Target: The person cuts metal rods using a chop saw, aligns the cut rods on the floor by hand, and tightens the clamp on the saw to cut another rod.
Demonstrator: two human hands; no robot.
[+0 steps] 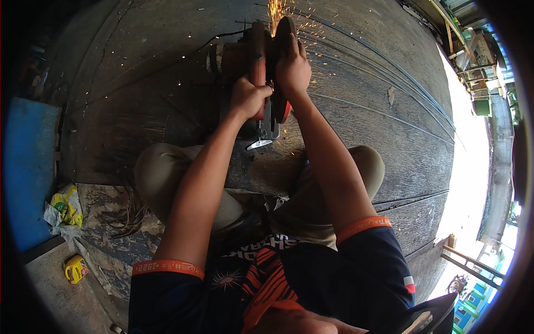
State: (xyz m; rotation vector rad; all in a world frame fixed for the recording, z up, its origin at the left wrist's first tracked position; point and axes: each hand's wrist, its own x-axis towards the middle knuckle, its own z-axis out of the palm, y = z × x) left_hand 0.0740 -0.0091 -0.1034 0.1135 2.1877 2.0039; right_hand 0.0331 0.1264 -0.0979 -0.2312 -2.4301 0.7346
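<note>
A red and dark cut-off saw (257, 61) stands on the floor in front of my crossed legs. My left hand (250, 98) is closed round the lower end of its red bar-shaped handle, thumb toward the disc side. On the saw's right is a dark round disc-shaped part (286, 26), red (283, 113) at its lower end. My right hand (293, 69) lies against its right side, fingers stretched forward; its thumb is hidden. Orange sparks (276, 14) spray away from the saw's far end. The cutting contact itself cannot be seen. Below my left hand sits a metal bracket (268, 131).
Several long thin metal rods (384, 75) curve across the floor at the right. A dark cord (203, 45) runs leftward from the saw. At the left are a blue panel (33, 167), a yellow and green bag (68, 205) and a yellow jug (76, 269).
</note>
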